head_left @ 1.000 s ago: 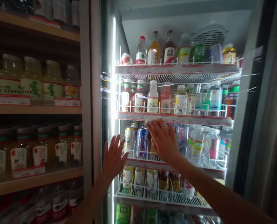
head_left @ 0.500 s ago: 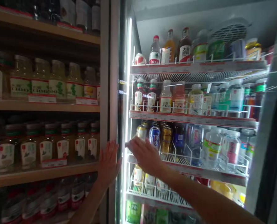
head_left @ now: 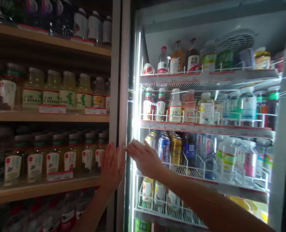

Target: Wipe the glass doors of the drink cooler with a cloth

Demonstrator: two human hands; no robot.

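Observation:
My left hand (head_left: 112, 166) lies with fingers up and stretched against the upright grey door frame (head_left: 123, 122), between the wooden shelves and the lit drinks fridge. My right hand (head_left: 145, 159) reaches left across the fridge front, fingers extended and somewhat blurred. Its fingertips come close to the frame beside the bright light strip (head_left: 136, 119); I cannot tell whether they touch it. Just behind the right hand stand a blue can (head_left: 163, 148) and a gold can (head_left: 176, 149) on a wire shelf. No held object shows in either hand.
To the left, wooden shelves (head_left: 48, 116) carry rows of juice bottles (head_left: 35, 167). Inside the fridge, white wire racks (head_left: 205, 127) hold bottles and cans on several levels. A round fan grille (head_left: 236, 42) is at the top back.
My right hand has moved left relative to the fridge, its fingertips passing the light strip towards the frame. My left hand stays at the frame. The whole view has shifted slightly.

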